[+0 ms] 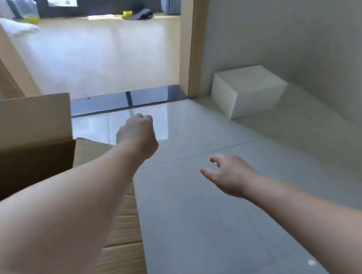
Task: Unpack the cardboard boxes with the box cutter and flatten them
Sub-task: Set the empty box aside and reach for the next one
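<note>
Cardboard box (33, 141) far left on the tiled floor (201, 228), top open, one flap standing up at its far side. Left hand (138, 136) just right of the box, arm stretched forward across its near corner, fingers curled into a fist, nothing visible in it. Right hand (228, 174) further right of the box, low over the floor, fingers loosely spread, holding nothing. White block (248, 90) well right of the box, against the wall. Box cutter not visible.

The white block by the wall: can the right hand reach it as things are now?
Probably yes. The right hand is open and holds nothing, and only bare floor tiles lie between it and the white block; it may need a lean forward.
</note>
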